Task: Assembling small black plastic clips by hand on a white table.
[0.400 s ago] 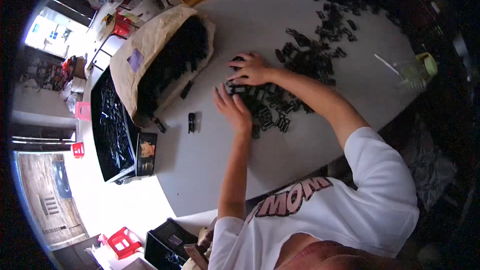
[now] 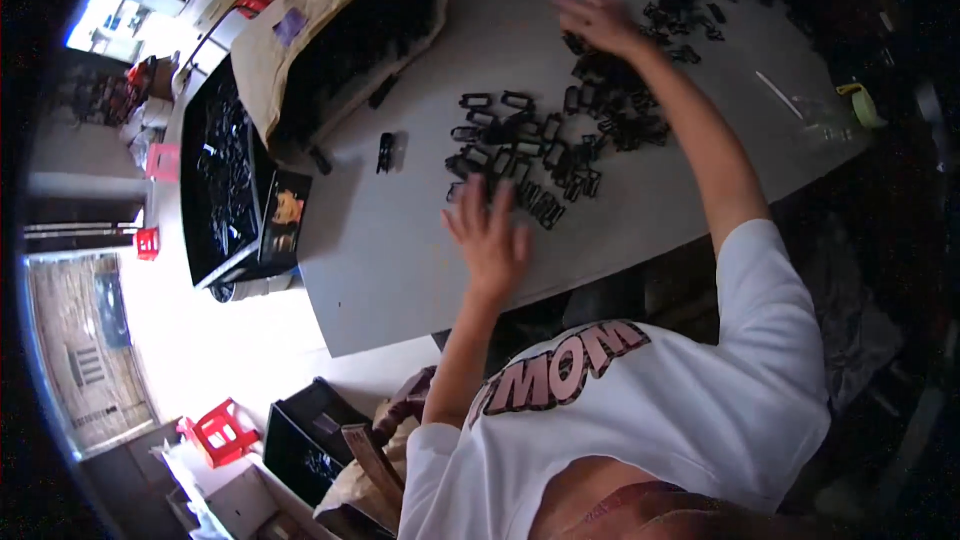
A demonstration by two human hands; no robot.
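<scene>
Many small black plastic pieces [image 2: 528, 149], shaped like open rectangular frames or clips, lie scattered over the grey table. My left hand [image 2: 488, 245] is at their near edge with its fingers spread, smeared a little by motion. Nothing shows in its grip. Farther off, my right hand [image 2: 600, 22] hovers at the left side of a denser black heap [image 2: 630, 105], its fingers stretched to the left and slightly blurred. No piece can be seen in it. A single black piece [image 2: 385, 153] stands apart, left of the scattered ones.
A tan paper sack [image 2: 253, 70] full of dark pieces gapes open at the table's left. Beside it is a black bin [image 2: 262, 215] holding glossy black parts. A pale stick [image 2: 779, 95] and a clear container with a green rim [image 2: 862, 106] are at the right.
My hands have drawn apart: the right went far and right, the left came nearer to me. The pieces they covered now show, spread out. The whole view has also shifted.
</scene>
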